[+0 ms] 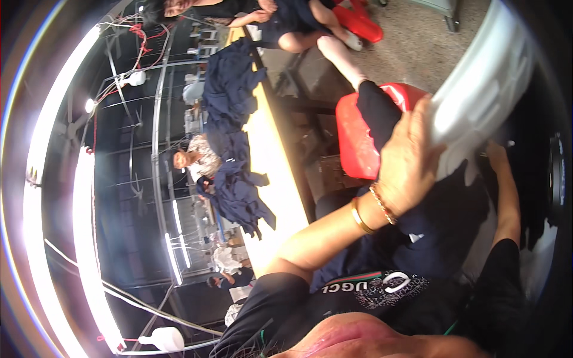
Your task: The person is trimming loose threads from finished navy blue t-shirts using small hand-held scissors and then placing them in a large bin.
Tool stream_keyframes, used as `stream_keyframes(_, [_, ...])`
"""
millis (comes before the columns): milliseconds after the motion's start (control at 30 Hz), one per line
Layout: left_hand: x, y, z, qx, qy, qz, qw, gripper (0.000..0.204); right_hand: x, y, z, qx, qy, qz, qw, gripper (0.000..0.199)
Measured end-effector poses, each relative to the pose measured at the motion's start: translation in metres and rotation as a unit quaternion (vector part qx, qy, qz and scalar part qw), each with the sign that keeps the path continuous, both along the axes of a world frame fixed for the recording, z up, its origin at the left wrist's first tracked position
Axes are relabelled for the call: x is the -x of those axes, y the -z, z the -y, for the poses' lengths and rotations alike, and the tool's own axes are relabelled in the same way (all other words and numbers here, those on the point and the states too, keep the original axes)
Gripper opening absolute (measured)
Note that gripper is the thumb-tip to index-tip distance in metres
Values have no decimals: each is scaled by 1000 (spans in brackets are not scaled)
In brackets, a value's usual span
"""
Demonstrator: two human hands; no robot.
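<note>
My left hand (pixel 412 158), with bracelets at the wrist, reaches up to a glossy white curved body (pixel 477 89), which looks like part of a sewing machine. Its fingers are stretched out and lie against or just beside the white surface; glare blurs the contact. Farther right, my right hand (pixel 496 156) is over dark cloth (pixel 450 203), close to the white body's lower end. Shadow hides its fingertips and anything between them. The dark cloth spreads below both hands, across my lap.
A black round wheel (pixel 556 179) stands at the right rim. Left of my hands are a red stool (pixel 352 140) and a long pale table (pixel 271 149) with heaped navy garments (pixel 233 89). A seated person (pixel 286 24) is near the top; another person (pixel 200 158) is beyond the table.
</note>
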State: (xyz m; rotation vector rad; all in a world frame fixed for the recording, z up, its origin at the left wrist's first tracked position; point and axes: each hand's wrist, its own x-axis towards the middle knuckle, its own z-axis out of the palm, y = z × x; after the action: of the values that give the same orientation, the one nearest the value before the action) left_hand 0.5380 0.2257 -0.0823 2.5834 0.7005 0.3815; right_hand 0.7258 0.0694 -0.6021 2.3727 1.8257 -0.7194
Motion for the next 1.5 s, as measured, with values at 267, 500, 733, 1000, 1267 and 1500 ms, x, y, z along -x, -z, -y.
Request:
stream_keyframes(267, [-3,-10,-4,39,-37,-46,998,86,81,-53,-66,-64,47,-145,986,28])
stream_keyframes(500, [-6,-12,-4,47,-40,-65,996,88,105,-27,-39,-60,123,-243,960,31])
stream_keyframes(733, [-8,-16,-4,49,-43,-79,995,88,136,-21,-11,-55,197,-340,918,34])
stream_keyframes(1000, [-13,-14,-6,68,-37,-81,994,88,147,-17,32,-38,286,-419,861,38])
stream_keyframes(1267, [-12,-14,-9,73,-22,-66,995,88,142,-18,75,-29,373,-476,796,42])
stream_keyframes(1500, [-12,-13,-9,69,-38,-69,994,88,109,-30,116,-36,444,-498,744,46])
